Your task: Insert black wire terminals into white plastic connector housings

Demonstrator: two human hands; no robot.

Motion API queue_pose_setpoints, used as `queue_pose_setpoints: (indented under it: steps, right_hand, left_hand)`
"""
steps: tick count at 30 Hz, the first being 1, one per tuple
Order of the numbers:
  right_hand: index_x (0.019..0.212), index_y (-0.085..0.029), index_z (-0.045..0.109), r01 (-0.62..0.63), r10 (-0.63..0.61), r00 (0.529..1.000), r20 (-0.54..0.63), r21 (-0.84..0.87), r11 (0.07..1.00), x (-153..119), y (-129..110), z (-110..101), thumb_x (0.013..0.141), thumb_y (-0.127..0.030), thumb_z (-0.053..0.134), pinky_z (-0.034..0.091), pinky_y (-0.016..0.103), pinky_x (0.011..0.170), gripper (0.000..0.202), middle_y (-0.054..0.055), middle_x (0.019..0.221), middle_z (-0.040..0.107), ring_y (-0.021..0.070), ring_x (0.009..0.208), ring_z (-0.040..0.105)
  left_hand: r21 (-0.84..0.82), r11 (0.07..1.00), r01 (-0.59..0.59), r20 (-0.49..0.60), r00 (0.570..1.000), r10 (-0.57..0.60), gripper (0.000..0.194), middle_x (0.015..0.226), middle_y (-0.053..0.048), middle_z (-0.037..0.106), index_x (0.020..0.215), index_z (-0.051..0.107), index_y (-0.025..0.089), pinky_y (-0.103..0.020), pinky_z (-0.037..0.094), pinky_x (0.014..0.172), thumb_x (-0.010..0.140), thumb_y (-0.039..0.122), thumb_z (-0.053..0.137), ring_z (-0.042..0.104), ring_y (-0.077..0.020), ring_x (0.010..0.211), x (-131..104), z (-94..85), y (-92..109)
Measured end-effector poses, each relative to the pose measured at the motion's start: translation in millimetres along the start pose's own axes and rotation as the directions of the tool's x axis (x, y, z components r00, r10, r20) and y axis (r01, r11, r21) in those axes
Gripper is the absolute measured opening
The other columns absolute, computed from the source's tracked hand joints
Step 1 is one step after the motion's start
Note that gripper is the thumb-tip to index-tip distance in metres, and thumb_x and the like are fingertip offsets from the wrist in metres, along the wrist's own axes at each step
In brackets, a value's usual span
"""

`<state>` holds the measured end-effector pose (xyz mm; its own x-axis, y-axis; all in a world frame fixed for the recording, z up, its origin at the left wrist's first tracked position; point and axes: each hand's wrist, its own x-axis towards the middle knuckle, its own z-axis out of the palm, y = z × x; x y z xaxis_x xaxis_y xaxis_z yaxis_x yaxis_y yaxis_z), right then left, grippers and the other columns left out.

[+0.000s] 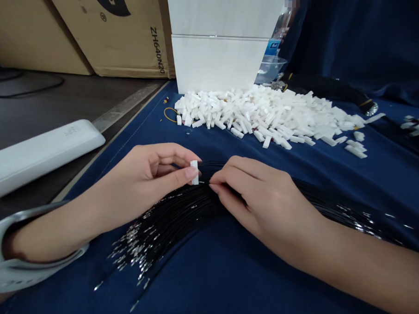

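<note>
Between the thumb and fingers of my left hand (156, 173) is a small white connector housing (194, 172), held upright. Several black wires run from its right side toward my other hand. My right hand (263, 192) pinches a thin black wire just right of the housing; its metal end (202, 182) points at the housing, and I cannot tell whether it is inside. Beneath both hands lies a thick bundle of black wires (179, 216), with shiny crimped terminals (136, 246) fanned out at the lower left and more metal ends at the right.
A large pile of white connector housings (253, 110) spreads behind my hands on the blue cloth (225, 278). White boxes (217, 60) stand behind it, near a plastic bottle (274, 46). Cardboard boxes (124, 42) and a long white device (43, 154) are at the left.
</note>
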<state>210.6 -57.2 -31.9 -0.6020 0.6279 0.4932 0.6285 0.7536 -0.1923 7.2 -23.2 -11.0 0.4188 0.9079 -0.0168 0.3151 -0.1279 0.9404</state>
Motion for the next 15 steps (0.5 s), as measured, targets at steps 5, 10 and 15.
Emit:
queue_pose_setpoints:
  steps: [5,10,15]
  right_hand:
    - [0.089,-0.005,0.066,0.041,-0.040,0.999,0.009,-0.016,0.999,0.9,-0.1,-1.0,0.084,0.003,0.054,0.045,0.032,0.066,0.016,0.006,0.080,0.061,0.0181,0.072,0.055]
    - [0.087,-0.004,0.068,0.071,-0.071,0.997,0.003,-0.065,0.995,1.6,-1.3,-1.0,0.082,0.004,0.053,0.046,0.033,0.064,0.017,0.008,0.079,0.061,0.0197,0.071,0.055]
    - [0.081,-0.004,0.068,0.100,-0.103,0.995,-0.015,-0.150,0.984,3.8,-4.2,-0.5,0.081,0.005,0.050,0.047,0.035,0.062,0.020,0.010,0.074,0.059,0.0217,0.067,0.053]
  left_hand:
    - [0.018,1.000,0.004,0.004,1.000,-0.004,0.008,0.077,0.003,0.072,0.091,0.069,0.018,-0.013,0.047,0.060,0.085,0.022,0.066,0.063,-0.0063,0.067,-1.4,0.6,2.5]
    - [0.059,0.998,0.009,-0.013,1.000,-0.008,0.008,0.077,0.003,0.074,0.091,0.069,0.020,-0.013,0.048,0.061,0.085,0.023,0.066,0.064,-0.0071,0.069,-0.7,2.6,2.6]
    - [0.125,0.992,-0.033,-0.044,0.998,0.038,0.007,0.078,0.005,0.075,0.089,0.069,0.021,-0.010,0.051,0.064,0.082,0.024,0.069,0.068,-0.0075,0.072,-3.2,4.6,2.5]
